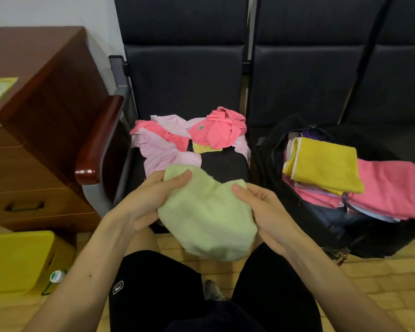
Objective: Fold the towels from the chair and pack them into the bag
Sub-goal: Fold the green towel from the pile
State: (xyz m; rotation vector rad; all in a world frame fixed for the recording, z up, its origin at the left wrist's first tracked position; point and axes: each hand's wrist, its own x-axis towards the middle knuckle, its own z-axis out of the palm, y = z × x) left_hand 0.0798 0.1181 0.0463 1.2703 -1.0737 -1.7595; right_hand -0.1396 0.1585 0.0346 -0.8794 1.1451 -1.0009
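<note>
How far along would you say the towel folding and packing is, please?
Done: a yellow towel and pink towels lie folded in the black bag. In hand: the left hand and right hand hold a light green towel. Left: a crumpled pink pile on the chair.

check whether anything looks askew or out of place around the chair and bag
Nothing spilled or damaged. The yellow towel lies askew atop the stack in the bag, its edges not lined up with the pink towels beneath. The pile on the chair is crumpled, simply not yet folded.
</note>
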